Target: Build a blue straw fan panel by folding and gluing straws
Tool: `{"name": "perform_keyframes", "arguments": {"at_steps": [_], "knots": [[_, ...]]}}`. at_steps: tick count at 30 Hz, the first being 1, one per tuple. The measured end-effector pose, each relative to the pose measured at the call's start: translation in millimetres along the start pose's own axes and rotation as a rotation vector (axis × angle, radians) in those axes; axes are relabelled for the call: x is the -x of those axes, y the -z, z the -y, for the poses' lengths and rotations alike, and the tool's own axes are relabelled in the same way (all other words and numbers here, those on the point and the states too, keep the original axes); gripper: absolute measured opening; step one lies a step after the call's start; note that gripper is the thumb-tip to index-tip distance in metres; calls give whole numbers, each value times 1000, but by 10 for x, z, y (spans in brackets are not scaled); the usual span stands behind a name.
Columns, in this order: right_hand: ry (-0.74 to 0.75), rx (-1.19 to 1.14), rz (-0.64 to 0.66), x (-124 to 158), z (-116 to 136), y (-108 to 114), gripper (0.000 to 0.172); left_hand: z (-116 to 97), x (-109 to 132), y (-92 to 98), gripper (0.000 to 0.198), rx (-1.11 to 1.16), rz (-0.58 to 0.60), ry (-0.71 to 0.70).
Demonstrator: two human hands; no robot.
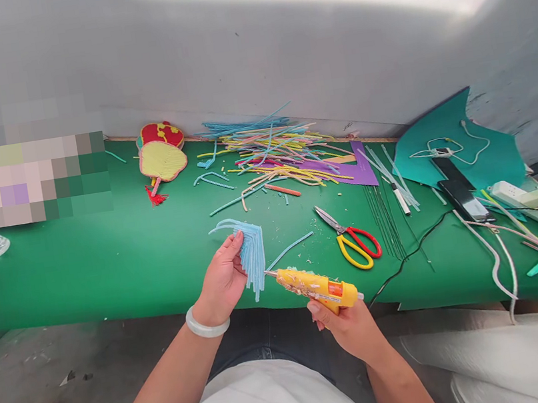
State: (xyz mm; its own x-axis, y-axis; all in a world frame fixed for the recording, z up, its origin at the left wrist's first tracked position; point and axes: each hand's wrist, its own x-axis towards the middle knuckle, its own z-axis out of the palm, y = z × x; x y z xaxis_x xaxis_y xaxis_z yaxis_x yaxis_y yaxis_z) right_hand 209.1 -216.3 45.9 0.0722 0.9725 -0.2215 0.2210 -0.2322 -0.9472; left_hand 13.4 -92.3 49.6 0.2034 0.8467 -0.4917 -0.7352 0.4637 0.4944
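My left hand (221,281) pinches a fan-shaped bunch of light-blue strips (251,251) near the front edge of the green table (82,270). A pale bangle circles that wrist. My right hand (348,324) grips the handle of a yellow-and-orange glue gun (314,285). Its nozzle points left and touches the lower right side of the blue bunch.
Scissors with red and yellow handles (353,243) lie right of the gun. A heap of coloured strips (276,153) and a purple sheet (355,168) sit farther back. Two small fans (161,157) lie at back left. A phone (460,193), a power strip (532,202) and cables crowd the right.
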Motion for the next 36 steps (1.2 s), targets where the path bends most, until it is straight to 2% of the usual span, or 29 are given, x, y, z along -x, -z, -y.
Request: {"name": "perform_keyframes", "arguments": {"at_steps": [14,24,36], "knots": [[90,25,-45,-21,-48,39,41,14,-11,32,17,-13,14,11],[64,-29,-49,-38,-1,25,42,23,-54,39,17,-25,10,11],[19,-15,39,-41,10,18,43,47,-53,54,20,-81,38,12]]}}
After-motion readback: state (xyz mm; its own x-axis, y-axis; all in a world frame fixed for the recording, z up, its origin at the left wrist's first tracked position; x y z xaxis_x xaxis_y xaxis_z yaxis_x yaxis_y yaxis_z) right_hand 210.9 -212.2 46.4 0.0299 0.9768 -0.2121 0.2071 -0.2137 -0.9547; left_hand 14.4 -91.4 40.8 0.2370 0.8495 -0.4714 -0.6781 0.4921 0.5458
